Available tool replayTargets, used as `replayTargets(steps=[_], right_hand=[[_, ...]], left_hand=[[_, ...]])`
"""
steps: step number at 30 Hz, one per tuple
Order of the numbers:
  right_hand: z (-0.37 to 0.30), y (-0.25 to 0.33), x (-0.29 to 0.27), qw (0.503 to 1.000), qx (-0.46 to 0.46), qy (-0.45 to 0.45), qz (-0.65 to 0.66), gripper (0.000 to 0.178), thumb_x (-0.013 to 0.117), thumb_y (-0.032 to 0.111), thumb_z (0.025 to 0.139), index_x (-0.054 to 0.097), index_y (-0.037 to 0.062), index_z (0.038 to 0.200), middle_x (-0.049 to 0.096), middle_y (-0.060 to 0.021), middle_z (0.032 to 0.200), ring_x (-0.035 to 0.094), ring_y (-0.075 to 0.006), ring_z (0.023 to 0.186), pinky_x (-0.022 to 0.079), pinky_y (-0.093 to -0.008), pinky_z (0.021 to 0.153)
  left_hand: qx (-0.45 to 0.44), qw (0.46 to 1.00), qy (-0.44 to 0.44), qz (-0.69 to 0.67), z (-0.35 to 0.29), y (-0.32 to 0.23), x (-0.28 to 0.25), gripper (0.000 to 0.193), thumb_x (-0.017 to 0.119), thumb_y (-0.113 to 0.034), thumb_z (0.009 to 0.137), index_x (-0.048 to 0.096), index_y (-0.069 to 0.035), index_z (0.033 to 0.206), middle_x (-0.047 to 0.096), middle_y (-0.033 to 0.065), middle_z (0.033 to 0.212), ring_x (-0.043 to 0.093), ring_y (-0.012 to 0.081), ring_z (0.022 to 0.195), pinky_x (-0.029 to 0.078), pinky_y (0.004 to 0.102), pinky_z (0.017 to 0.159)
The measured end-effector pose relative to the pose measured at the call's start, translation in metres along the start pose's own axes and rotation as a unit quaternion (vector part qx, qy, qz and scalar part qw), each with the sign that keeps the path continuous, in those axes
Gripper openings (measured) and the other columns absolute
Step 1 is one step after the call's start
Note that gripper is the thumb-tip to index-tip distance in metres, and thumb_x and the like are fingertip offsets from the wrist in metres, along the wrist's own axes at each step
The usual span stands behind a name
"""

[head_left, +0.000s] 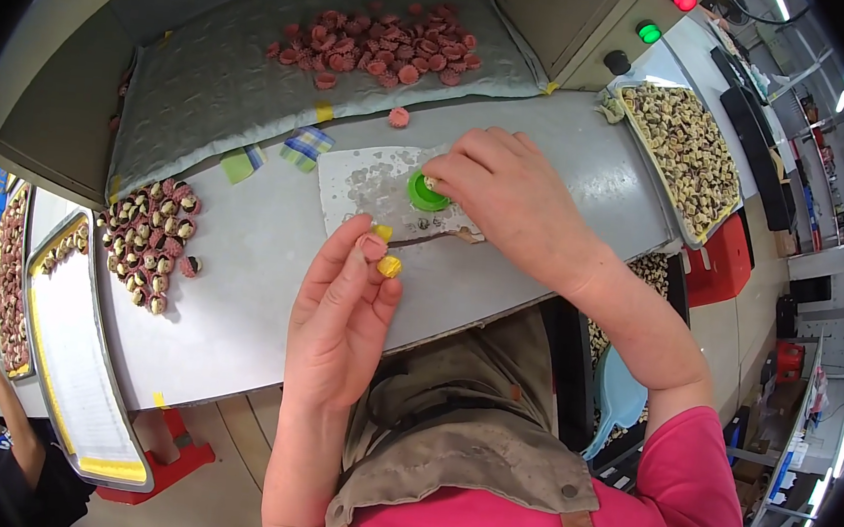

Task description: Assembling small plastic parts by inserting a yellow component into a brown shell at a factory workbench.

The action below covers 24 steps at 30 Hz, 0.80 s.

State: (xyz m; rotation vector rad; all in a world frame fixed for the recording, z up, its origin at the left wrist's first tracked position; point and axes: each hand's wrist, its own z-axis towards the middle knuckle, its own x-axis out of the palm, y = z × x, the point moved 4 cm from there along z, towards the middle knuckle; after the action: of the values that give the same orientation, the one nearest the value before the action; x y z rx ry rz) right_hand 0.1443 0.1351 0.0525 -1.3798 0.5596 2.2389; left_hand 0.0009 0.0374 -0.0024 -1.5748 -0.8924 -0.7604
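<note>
My left hand [338, 306] is closed, pinching a small pink cup-shaped piece [371, 248] between thumb and fingers. Yellow wrappings [389, 267] cover some of its fingertips. Over a small round green dish [426, 196], my right hand [495, 175] is closed in a pinch on a small cream-coloured piece [431, 182], partly hidden by the fingers. The dish rests on a wet-looking white board [359, 183]. Just beyond the board lies a single pink cup-shaped piece [399, 117].
Many pink cups [391, 45] lie on a grey padded mat [207, 84]. At left are filled pink pieces [148, 240] and a white-lined tray [84, 334]. A tray of cream-and-dark pieces [678, 145] stands at right, above a red stool [723, 265]. Another person's arm [14, 393] shows far left.
</note>
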Motion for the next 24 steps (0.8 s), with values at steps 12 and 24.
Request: replayTargets(steps=[12,24], right_hand=[[0.001,0.008,-0.005,0.999,0.016,0.024,-0.042,0.022,0.062,0.008,0.072,0.058,0.0094,0.093,0.053,-0.0029,0.085,0.053,-0.0213,0.084,0.041,-0.0342,0.073],[-0.011,0.016,0.002,0.785,0.268,0.043,0.557,0.019,0.05,0.01,0.091,0.053,0.0028,0.108,0.055,-0.003,0.101,0.051,-0.0081,0.09,0.041,-0.0232,0.08]], left_hand=[[-0.009,0.999,-0.022,0.034,-0.003,0.0,0.0,0.032,0.054,-0.013,0.09,0.048,-0.008,0.122,0.055,-0.0016,0.105,0.053,0.0072,0.092,0.044,0.0223,0.081],[-0.023,0.998,0.015,0.055,-0.008,-0.004,0.001,0.036,0.049,-0.024,0.093,0.045,-0.005,0.123,0.052,-0.0037,0.102,0.05,0.0084,0.093,0.04,0.0243,0.083]])
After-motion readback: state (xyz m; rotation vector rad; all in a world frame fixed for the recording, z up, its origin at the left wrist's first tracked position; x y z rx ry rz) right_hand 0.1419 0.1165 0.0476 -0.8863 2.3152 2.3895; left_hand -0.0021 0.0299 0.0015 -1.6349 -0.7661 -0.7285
